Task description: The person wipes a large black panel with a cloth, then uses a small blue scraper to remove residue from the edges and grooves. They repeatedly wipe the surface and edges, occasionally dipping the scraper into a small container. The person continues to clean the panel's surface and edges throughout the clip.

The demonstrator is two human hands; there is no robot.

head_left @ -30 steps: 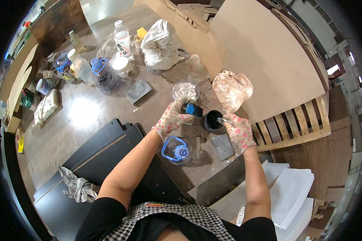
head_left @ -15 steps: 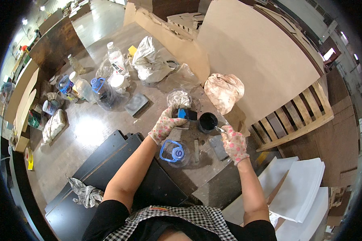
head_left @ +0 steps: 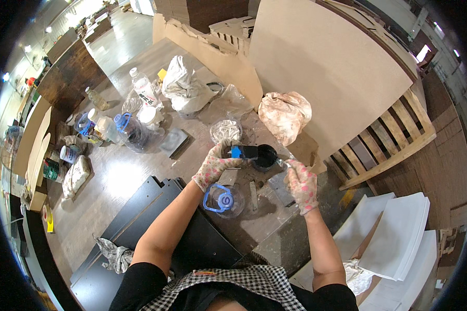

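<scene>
My left hand (head_left: 216, 165), in a white glove with pink dots, is closed around a blue-and-black block-like piece (head_left: 245, 152). The black end of this piece reaches the rim of a cup (head_left: 265, 167) with a black inside; whether they touch I cannot tell. My right hand (head_left: 301, 187), gloved the same way, pinches a thin metallic tool (head_left: 282, 163) at the cup's right side. The tool's far end is hidden, so its kind is unclear. Closer to me than the cup stands a clear jug with a blue handle (head_left: 224, 199). Beyond my left hand sits a clear tub with crumpled white cloth (head_left: 226, 130).
Bottles, jars and a blue-handled jug (head_left: 132, 133) crowd the table's far left. A grey block (head_left: 174, 143) lies nearer. Black panels (head_left: 155, 228) are under my left forearm. A stained cloth bundle (head_left: 285, 116) rests by the large beige board (head_left: 327, 72); white sheets (head_left: 394, 238) are at right.
The blue-and-black piece has moved right, its black end now at the cup's rim. My right hand stays beside the cup. The whole view has turned slightly.
</scene>
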